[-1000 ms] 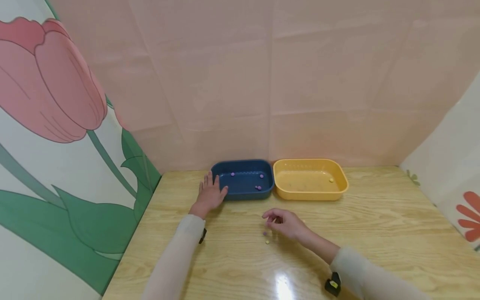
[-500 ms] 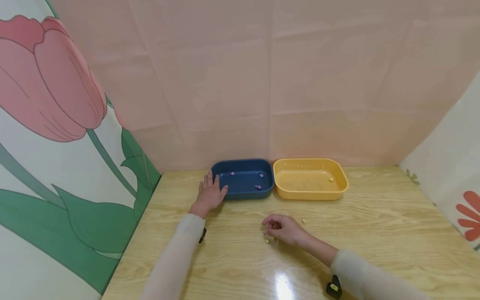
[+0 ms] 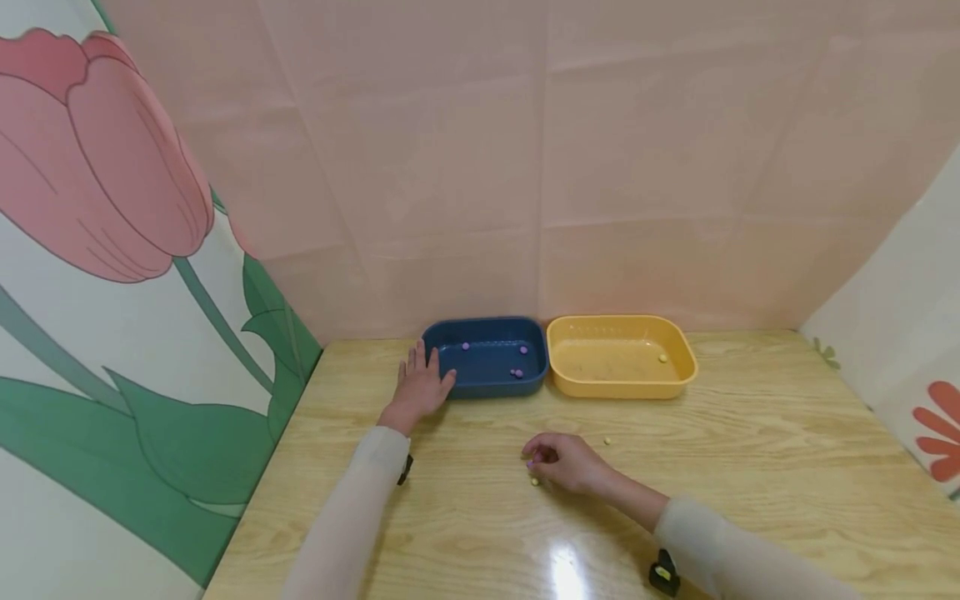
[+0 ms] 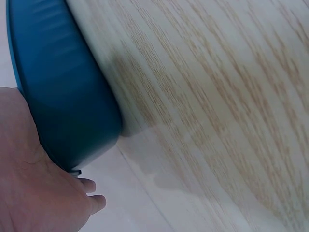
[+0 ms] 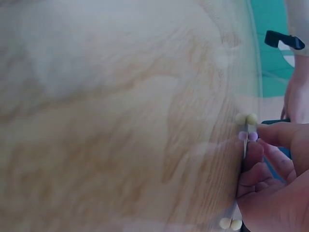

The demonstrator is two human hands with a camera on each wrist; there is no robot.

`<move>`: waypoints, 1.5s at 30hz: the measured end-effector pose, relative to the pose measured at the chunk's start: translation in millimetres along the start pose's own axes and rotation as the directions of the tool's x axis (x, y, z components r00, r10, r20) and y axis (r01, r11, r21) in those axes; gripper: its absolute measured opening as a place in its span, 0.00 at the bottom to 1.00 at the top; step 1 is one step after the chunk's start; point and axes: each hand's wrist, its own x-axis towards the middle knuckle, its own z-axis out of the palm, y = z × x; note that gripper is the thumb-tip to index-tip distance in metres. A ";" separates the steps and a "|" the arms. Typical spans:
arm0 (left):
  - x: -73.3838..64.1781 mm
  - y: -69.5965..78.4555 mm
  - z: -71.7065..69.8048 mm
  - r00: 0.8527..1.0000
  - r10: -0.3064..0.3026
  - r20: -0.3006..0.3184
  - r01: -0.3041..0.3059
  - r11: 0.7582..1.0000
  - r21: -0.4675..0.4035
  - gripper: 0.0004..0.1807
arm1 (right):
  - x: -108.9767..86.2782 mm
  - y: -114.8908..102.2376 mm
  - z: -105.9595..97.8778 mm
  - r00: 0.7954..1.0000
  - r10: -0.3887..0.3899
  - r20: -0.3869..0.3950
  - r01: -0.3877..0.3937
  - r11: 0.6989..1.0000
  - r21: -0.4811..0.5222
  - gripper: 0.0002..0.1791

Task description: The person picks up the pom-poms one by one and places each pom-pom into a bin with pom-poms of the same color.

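Observation:
My left hand (image 3: 420,392) rests with spread fingers on the left end of the blue tray (image 3: 491,392). In the left wrist view that hand (image 4: 38,183) lies against the wall of the tray (image 4: 67,87). Over the table, my right hand (image 3: 570,462) has its thumb and forefinger at a small purple ball (image 3: 529,463). Up close, the purple ball (image 5: 253,137) sits between those two fingertips, low at the tabletop. Just beside it lies a small yellow ball (image 3: 535,482). Another yellow ball (image 3: 607,441) lies to the right of the hand.
Several purple balls (image 3: 522,350) lie in the blue tray. A yellow tray (image 3: 622,390) stands against its right side, with a yellow ball (image 3: 663,358) inside. Behind both trays rises a pink-covered wall (image 3: 480,167). Wood-grain tabletop (image 3: 765,433) extends to the right.
My right hand has lowered slightly towards the table, and its fingertips have come round the purple ball. The left hand has stayed at the blue tray.

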 end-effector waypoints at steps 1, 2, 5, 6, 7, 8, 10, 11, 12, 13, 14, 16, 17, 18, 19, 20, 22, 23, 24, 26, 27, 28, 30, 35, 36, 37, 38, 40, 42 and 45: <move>0.0 0.0 0.0 1.000 0.000 -0.001 0.000 1.000 -0.003 0.41 | 0.2 0.0 0.1 1.000 -0.001 0.002 0.001 1.000 0.000 0.07; -0.2 0.2 0.0 1.000 -0.001 -0.001 0.001 1.000 -0.003 0.41 | 0.4 0.0 0.2 1.000 -0.001 0.003 0.001 1.000 -0.001 0.07; -0.2 0.3 0.0 1.000 -0.002 -0.002 0.002 1.000 0.001 0.41 | 1.6 1.4 1.1 1.000 0.001 0.006 -0.001 1.000 -0.012 0.06; -0.3 0.4 0.0 1.000 -0.003 -0.002 0.003 1.000 0.003 0.41 | 2.1 2.2 1.6 1.000 0.000 0.006 0.000 1.000 -0.021 0.06; -0.5 0.6 0.0 1.000 -0.004 -0.003 0.004 1.000 0.005 0.41 | 2.5 2.8 2.1 1.000 -0.003 0.006 0.003 1.000 -0.030 0.05; -0.5 0.8 0.1 1.000 -0.004 -0.004 0.004 1.000 0.009 0.41 | 2.7 3.0 2.6 1.000 -0.004 0.006 0.005 0.999 -0.040 0.05; -0.6 1.1 0.0 1.000 -0.002 -0.008 0.002 1.000 0.007 0.40 | 3.2 3.8 3.9 1.000 -0.010 0.003 0.010 0.998 -0.063 0.04; -0.8 1.3 0.0 1.000 -0.001 -0.009 0.001 1.000 0.009 0.40 | 3.3 3.9 4.4 1.000 -0.018 0.000 0.018 0.997 -0.075 0.04; -1.0 1.5 -0.3 1.000 0.000 -0.009 0.000 1.000 0.010 0.40 | 3.4 3.8 4.9 1.000 -0.017 -0.002 0.017 0.996 -0.086 0.03; -1.1 1.7 -0.4 1.000 0.001 -0.008 -0.001 1.000 0.012 0.40 | 3.4 3.4 5.1 1.000 -0.018 -0.003 0.018 0.995 -0.095 0.03; -1.2 1.9 -0.4 1.000 0.002 -0.008 -0.002 1.000 0.010 0.39 | 3.4 3.1 5.3 1.000 -0.018 -0.007 0.017 0.994 -0.104 0.03; -1.7 2.1 -1.1 1.000 0.003 -0.004 -0.003 1.000 0.006 0.40 | 3.7 3.2 5.7 1.000 -0.020 -0.015 0.018 0.993 -0.117 0.03; -1.7 2.2 -1.4 1.000 0.003 -0.003 -0.003 1.000 0.004 0.40 | 3.5 2.9 5.6 1.000 -0.024 -0.019 0.021 0.993 -0.116 0.03; -1.7 2.2 -1.5 1.000 0.003 -0.001 -0.003 1.000 0.003 0.40 | 3.5 2.9 5.7 1.000 -0.021 -0.023 0.019 0.993 -0.116 0.03; -1.5 2.2 -1.5 1.000 0.001 0.000 -0.001 1.000 0.003 0.40 | 3.3 2.9 5.6 0.999 -0.028 -0.027 0.025 0.993 -0.115 0.03; -1.4 2.2 -1.8 1.000 0.001 0.001 -0.001 1.000 0.003 0.40 | 3.0 2.9 5.5 0.999 -0.031 -0.030 0.028 0.993 -0.113 0.04; -1.0 1.9 -1.4 1.000 -0.001 0.004 0.001 1.000 0.013 0.40 | 2.5 2.7 5.2 0.999 -0.033 -0.032 0.030 0.994 -0.104 0.04; -0.7 1.9 -1.3 1.000 -0.001 0.004 0.001 1.000 0.012 0.40 | 2.1 2.3 4.6 0.999 -0.032 -0.030 0.029 0.995 -0.097 0.04; -0.9 2.0 -1.4 1.000 -0.001 0.004 0.001 1.000 0.013 0.40 | 2.0 1.8 4.2 0.999 -0.022 -0.026 0.019 0.996 -0.092 0.04; -0.8 1.8 -1.4 1.000 0.001 0.002 -0.001 1.000 0.016 0.40 | 1.9 -0.2 2.5 1.000 0.010 -0.016 -0.011 0.997 -0.070 0.04; -1.0 1.8 -1.5 1.000 0.002 0.001 -0.002 1.000 0.013 0.40 | 2.4 -1.3 1.4 1.000 0.027 -0.012 -0.028 0.998 -0.059 0.04; -1.2 2.0 -1.9 1.000 0.004 -0.002 -0.004 1.000 0.009 0.40 | 2.9 -2.5 0.1 0.999 0.046 -0.009 -0.046 0.998 -0.048 0.04; -1.7 2.2 -2.7 1.000 0.006 -0.005 -0.006 1.000 0.004 0.40 | 4.4 -5.2 -2.9 0.997 0.079 -0.004 -0.079 0.996 -0.032 0.04; -2.6 3.3 -3.5 1.000 0.005 -0.010 -0.005 1.000 -0.003 0.40 | 8.7 -9.4 -10.9 0.997 0.071 -0.032 -0.072 0.997 -0.041 0.03; -2.8 3.5 -3.4 1.000 0.005 -0.010 -0.005 1.000 -0.002 0.40 | 9.8 -9.7 -12.4 0.997 0.062 -0.041 -0.063 0.997 -0.044 0.04; -2.7 3.5 -3.1 1.000 0.004 -0.010 -0.004 1.000 0.003 0.40 | 10.7 -10.4 -14.1 0.997 0.052 -0.050 -0.054 0.998 -0.044 0.04; -2.5 3.4 -2.8 1.000 0.004 -0.010 -0.004 1.000 0.004 0.40 | 11.7 -11.3 -15.8 0.997 0.044 -0.057 -0.046 0.998 -0.042 0.04; -2.4 3.5 -2.6 1.000 0.003 -0.008 -0.003 1.000 0.000 0.40 | 14.2 -13.4 -19.5 0.997 0.033 -0.064 -0.035 0.999 -0.038 0.05; -2.0 3.5 -2.5 1.000 0.002 -0.007 -0.002 1.000 0.001 0.40 | 17.2 -15.7 -23.2 0.997 0.034 -0.065 -0.036 0.999 -0.027 0.04; -1.5 3.5 -2.8 1.000 0.000 -0.007 0.000 1.000 -0.001 0.40 | 23.6 -19.2 -29.0 0.997 0.049 -0.064 -0.050 0.999 -0.020 0.04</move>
